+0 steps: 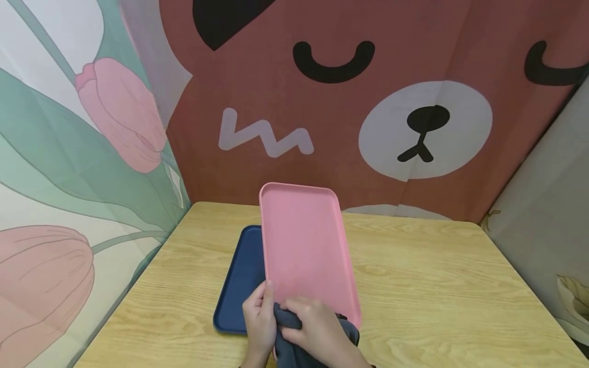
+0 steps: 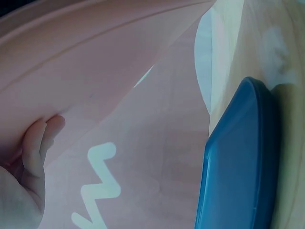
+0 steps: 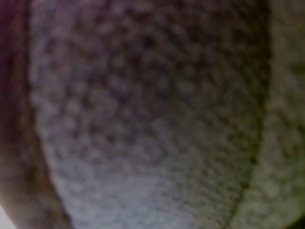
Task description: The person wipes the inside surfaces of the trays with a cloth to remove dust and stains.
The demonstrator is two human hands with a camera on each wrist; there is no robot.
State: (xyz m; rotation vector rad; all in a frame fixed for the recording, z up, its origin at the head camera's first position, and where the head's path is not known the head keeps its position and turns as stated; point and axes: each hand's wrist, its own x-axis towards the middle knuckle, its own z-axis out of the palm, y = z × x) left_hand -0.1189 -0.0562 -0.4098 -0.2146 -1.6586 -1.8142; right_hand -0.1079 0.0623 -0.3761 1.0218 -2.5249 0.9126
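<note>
A pink rectangular tray (image 1: 303,235) is held tilted up above the table, its inner face toward me. My left hand (image 1: 259,317) grips its lower left edge, thumb along the rim. In the left wrist view, fingers (image 2: 35,143) press against the underside of the pink tray (image 2: 86,71). My right hand (image 1: 317,327) holds a bunched dark grey cloth (image 1: 287,352) against the tray's lower part. Blurred fabric (image 3: 147,119) fills the right wrist view and hides the hand there. Partly behind the pink tray, a dark blue tray (image 1: 236,291) lies on the table.
The light wooden table (image 1: 437,286) extends to both sides, with a rounded far corner at the right. A bear-print curtain (image 1: 340,112) hangs behind it, and a tulip-print curtain (image 1: 55,179) runs along the left. Pale fabric (image 1: 547,189) hangs at the right.
</note>
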